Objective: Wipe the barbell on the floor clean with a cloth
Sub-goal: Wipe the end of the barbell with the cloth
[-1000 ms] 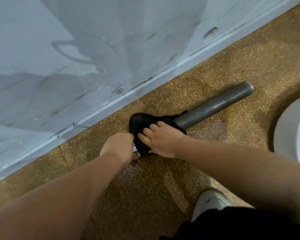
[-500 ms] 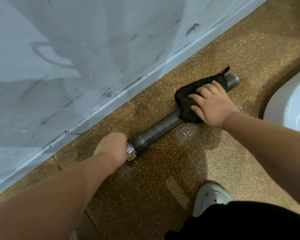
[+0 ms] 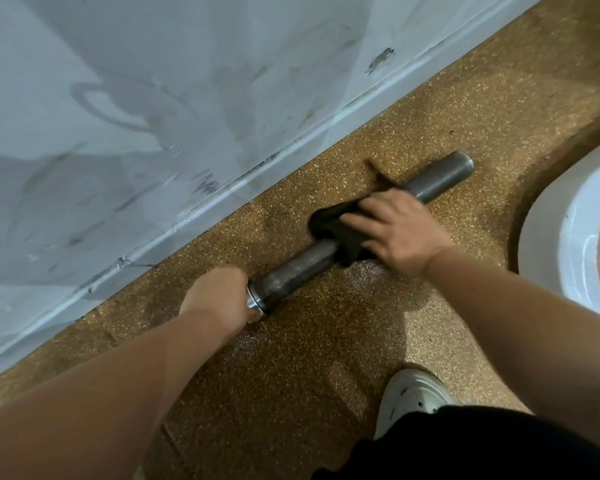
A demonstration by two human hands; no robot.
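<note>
The barbell (image 3: 291,275) lies on the floor (image 3: 326,348), slanting along the wall (image 3: 153,133), its far end bare. My left hand (image 3: 215,296) is curled tight round it just behind the collar, steadying it. My right hand (image 3: 395,230) lies flat on the black cloth (image 3: 333,223), fingers spread and fairly straight, pressing it onto the middle of the sleeve rather than clutching it.

That is my worry: under a flat press the cloth could bunch or slide out from beneath the palm, leaving skin on grimy steel. The bar is round, so a slack left grip might let it roll towards the wall. A loose cloth corner touches the floor and could pick up grit.
</note>
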